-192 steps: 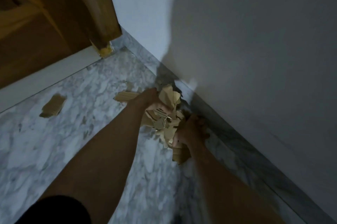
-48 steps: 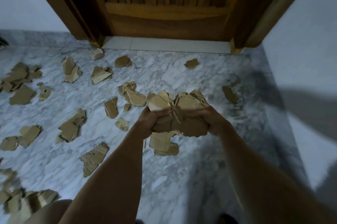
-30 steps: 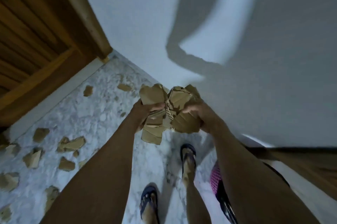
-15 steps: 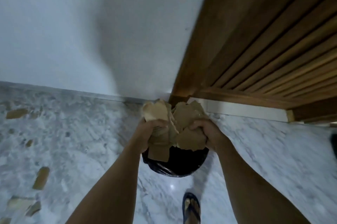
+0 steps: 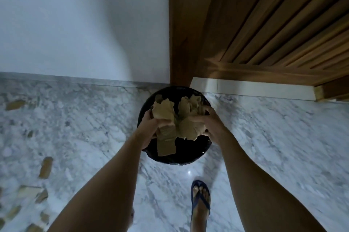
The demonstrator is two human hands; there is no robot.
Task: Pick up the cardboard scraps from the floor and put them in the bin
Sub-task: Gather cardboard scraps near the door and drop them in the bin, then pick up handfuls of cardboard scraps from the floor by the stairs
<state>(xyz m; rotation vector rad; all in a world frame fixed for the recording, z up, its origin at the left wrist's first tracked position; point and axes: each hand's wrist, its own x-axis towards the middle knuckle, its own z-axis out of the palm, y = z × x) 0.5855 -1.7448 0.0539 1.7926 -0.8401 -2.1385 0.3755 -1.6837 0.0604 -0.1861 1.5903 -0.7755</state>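
Left hand: the left hand (image 5: pixel 149 129) is closed around the left side of a bundle of cardboard scraps (image 5: pixel 174 120), thumb over the top of the pieces.
Right hand: the right hand (image 5: pixel 212 125) is closed on the right side of the same bundle, its fingers pressing in from the side.
Bundle: the two hands squeeze it between them, directly above the mouth of the bin (image 5: pixel 188 158); one longer strip hangs from the underside of the bundle toward the dark inside.
Bin: round and black, with a dark glossy liner; it stands on the marble floor (image 5: pixel 273 146) at the floor's far edge, in front of the wooden door frame (image 5: pixel 181 42) where the white wall (image 5: pixel 75 23) ends.
Loose scraps: several pieces (image 5: pixel 45 167) lie along the left edge of the floor, well apart from the bin and blurred.
Foot: a foot in a blue flip-flop (image 5: pixel 200 201) stands on the floor near the bin, on its near side.
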